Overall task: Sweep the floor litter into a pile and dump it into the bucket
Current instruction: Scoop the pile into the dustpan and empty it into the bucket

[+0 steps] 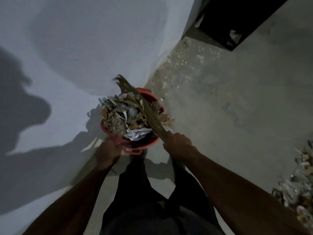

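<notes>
Left hand (110, 150) grips bucket (145, 144) rim | right hand (177, 142) grips broom (144, 107) — over litter (123, 116)

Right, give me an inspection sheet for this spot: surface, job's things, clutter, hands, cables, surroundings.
Surface: grey concrete floor, gritty along the wall.
Job's things: red bucket heaped with litter; broom lying across the heap.
Clutter: more litter, a loose pile at right.
Hands: left hand grips the bucket rim; right hand grips the broom.
Cables: nothing seen.
Surroundings: white wall; dark opening beyond.
</notes>
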### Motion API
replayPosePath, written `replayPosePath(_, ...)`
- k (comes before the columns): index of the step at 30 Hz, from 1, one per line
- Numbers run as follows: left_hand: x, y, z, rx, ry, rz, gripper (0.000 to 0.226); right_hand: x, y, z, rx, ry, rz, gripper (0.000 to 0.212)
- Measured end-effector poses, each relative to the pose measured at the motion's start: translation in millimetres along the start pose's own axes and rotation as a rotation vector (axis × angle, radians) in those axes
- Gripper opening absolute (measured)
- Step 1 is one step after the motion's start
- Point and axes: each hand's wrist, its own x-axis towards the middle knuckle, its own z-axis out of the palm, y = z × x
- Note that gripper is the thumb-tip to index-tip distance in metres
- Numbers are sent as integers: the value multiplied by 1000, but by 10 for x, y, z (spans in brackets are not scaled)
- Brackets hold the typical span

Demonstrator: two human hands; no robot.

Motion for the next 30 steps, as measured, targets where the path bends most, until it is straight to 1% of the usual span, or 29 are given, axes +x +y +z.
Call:
replayPosePath(3,385,-81,-66,73,-73,46,39,176,-240,150,72,-24,102,33)
replayPosePath(7,848,-119,-69,169,-136,72,43,422,-414,355,104,-66,188,38)
replayPosePath(9,1037,-76,-29,222,-164,85,40,530,-457,435,123,-73,224,40)
replayPosePath(12,1300,-9,81,279,-196,101,35,697,-499,533,129,-101,253,50)
replayPosePath(16,1636,110,319,370,-249,129,26,995,-491,707,109,-190,283,47)
replayPosePath(18,1791,191,464,413,-278,166,27,1138,-468,802,122,-209,324,53)
replayPosePath(20,1922,272,585,464,-294,206,32,1229,-423,890,152,-196,372,53)
replayPosePath(22,1996,345,645,523,-292,209,37,1249,-370,954,175,-168,402,46)
replayPosePath(24,2051,380,656,598,-279,238,38,1218,-328,996,185,-148,407,44)
replayPosePath(27,2007,412,555,668,-291,308,38,1107,-304,1029,196,-148,401,51)
replayPosePath(28,2028,380,543,666,-289,301,38,1054,-305,1027,200,-155,398,54)
replayPosePath(30,1977,388,423,627,-335,256,38,936,-319,1015,220,-166,394,59)
